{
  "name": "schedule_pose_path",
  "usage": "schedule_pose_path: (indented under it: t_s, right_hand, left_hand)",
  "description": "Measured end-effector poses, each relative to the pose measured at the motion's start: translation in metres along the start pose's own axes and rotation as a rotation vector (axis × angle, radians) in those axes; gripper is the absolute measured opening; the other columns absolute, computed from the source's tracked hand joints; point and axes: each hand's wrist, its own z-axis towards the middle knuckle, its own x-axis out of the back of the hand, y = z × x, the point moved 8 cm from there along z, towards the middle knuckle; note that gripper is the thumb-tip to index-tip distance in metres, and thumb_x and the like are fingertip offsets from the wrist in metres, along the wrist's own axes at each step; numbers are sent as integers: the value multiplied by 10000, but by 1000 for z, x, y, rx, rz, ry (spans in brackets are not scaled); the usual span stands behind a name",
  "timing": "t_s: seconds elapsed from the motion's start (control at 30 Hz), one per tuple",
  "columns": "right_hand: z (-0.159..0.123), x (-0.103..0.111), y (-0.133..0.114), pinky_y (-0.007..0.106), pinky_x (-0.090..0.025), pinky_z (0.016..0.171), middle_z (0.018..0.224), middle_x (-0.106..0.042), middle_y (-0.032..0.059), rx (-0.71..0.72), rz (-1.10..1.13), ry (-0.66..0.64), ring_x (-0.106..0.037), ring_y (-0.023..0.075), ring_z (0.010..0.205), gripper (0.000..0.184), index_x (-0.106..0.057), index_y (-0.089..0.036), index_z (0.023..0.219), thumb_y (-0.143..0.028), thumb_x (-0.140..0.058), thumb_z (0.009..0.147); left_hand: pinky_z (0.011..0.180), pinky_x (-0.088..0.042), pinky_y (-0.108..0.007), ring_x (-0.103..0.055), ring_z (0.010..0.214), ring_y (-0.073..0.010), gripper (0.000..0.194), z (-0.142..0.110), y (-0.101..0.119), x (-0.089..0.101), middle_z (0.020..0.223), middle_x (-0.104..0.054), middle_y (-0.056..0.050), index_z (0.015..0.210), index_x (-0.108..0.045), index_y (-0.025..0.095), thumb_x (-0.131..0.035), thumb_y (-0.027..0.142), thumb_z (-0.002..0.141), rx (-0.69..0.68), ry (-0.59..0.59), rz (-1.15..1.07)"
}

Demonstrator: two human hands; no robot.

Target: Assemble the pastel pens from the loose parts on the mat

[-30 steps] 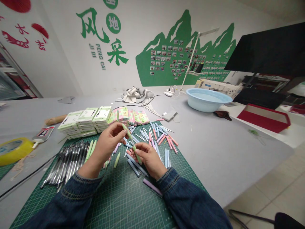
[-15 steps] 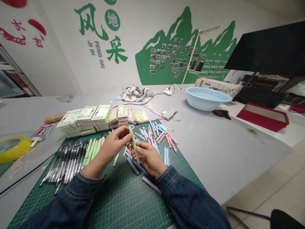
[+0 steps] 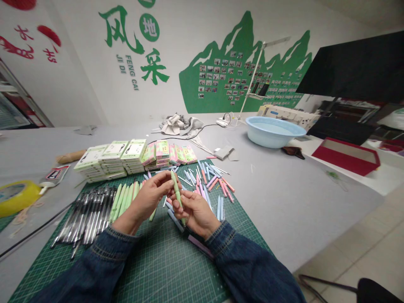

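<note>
Between my two hands is a light green pen (image 3: 177, 191), tilted, above the cutting mat (image 3: 151, 269). My left hand (image 3: 156, 191) pinches its upper end between thumb and fingers. Lower down, my right hand (image 3: 197, 210) is closed around the barrel. Left of my left hand lies a row of green pens (image 3: 121, 200), beside many clear pens with black parts (image 3: 85, 214). Beyond my hands, blue, pink and purple pen parts and thin white refills are scattered (image 3: 211, 176). A purple pen piece (image 3: 200, 246) lies partly hidden by my right wrist.
Stacked white-green boxes (image 3: 116, 158) and pink-green boxes (image 3: 162, 151) stand behind the mat. At left are yellow tape (image 3: 22, 195) and a glue tube (image 3: 55, 176). A blue basin (image 3: 274, 132) stands back right, near a sewing machine (image 3: 290, 115). Crumpled cloth (image 3: 176, 125) lies by the wall.
The green pen's two parts, earlier held apart with a thin piece between them, now meet as one length. My left hand has moved slightly right and down towards my right hand.
</note>
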Motion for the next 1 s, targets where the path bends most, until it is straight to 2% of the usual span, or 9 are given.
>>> schedule_pose_path:
  t_s: [0.17,0.37,0.5,0.6,0.67,0.83,1.0]
  right_hand:
    - [2,5,-5,159,-306,476,727,-610,46,76,-65,39,-478,66,567,170,-653,-110,882,-233,-705,778]
    - [1,6,-10,164,-327,477,756,-626,36,157,-145,104,-523,75,581,167,-646,-128,847,-244,-719,752]
    - [-3,11,-14,174,-360,486,693,-603,-28,202,-229,209,-518,68,531,260,-611,-159,827,-172,-797,646]
    - [-4,17,-15,174,-352,471,596,-591,-37,196,-280,260,-516,70,486,257,-576,-147,727,-170,-811,627]
    - [-3,18,-12,178,-347,464,589,-606,-15,176,-276,237,-535,79,479,233,-583,-134,709,-203,-799,654]
    - [1,6,4,206,-389,521,718,-637,42,60,-185,33,-576,92,548,225,-663,-97,810,-307,-726,760]
    - [1,2,9,185,-327,494,690,-588,24,44,-122,-7,-507,59,527,254,-673,-92,844,-346,-663,827]
  left_hand:
    - [610,-420,-244,-519,686,-134,130,0,2,3,818,-586,-23,891,-613,170,-583,288,844,-34,10,42]
    - [572,-381,-216,-472,606,-108,140,0,4,11,660,-515,37,839,-607,186,-611,326,835,-73,141,183]
    - [598,-380,-224,-491,649,-119,168,1,1,15,750,-597,9,849,-672,174,-681,324,775,-48,184,201]
    - [668,-400,-246,-536,735,-152,204,2,1,16,824,-650,-19,906,-716,180,-676,334,778,-28,156,249]
    - [725,-409,-262,-557,795,-172,215,1,1,15,854,-668,-31,932,-732,188,-660,336,794,-26,107,281]
    - [749,-435,-289,-584,819,-190,260,-5,-4,19,896,-688,-61,1018,-727,193,-649,323,807,-13,24,213]
    - [781,-450,-315,-608,840,-205,331,-10,-3,15,888,-692,-80,1137,-671,189,-622,309,832,15,-12,80]
